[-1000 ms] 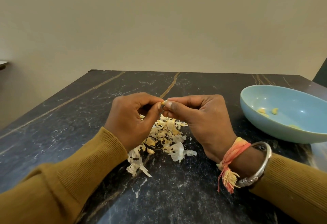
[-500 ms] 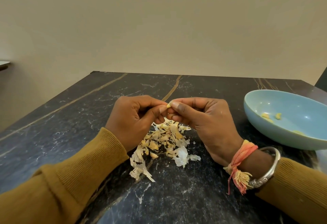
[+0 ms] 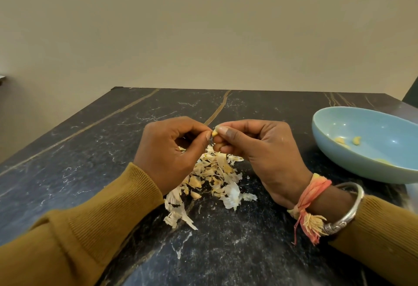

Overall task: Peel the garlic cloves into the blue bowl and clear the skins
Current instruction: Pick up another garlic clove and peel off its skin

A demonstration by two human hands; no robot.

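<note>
A dark, marble-patterned desk [image 3: 90, 161] stands against a plain beige wall. Little has changed over the last second. Both hands stay raised above the heap of skins [image 3: 212, 177], working the same garlic clove [image 3: 214, 132], and the bowl's contents look no different, so this clove is probably still mid-peel. The left hand [image 3: 167, 152] pinches the clove's pale yellow tip between thumb and forefinger. The right hand [image 3: 260, 150] grips its other end with curled fingers. The clove sits between the fingertips, directly above the skins. The blue bowl [image 3: 339, 157], with a few peeled cloves [image 3: 340, 140] inside, stands apart, beyond the right hand.
</note>
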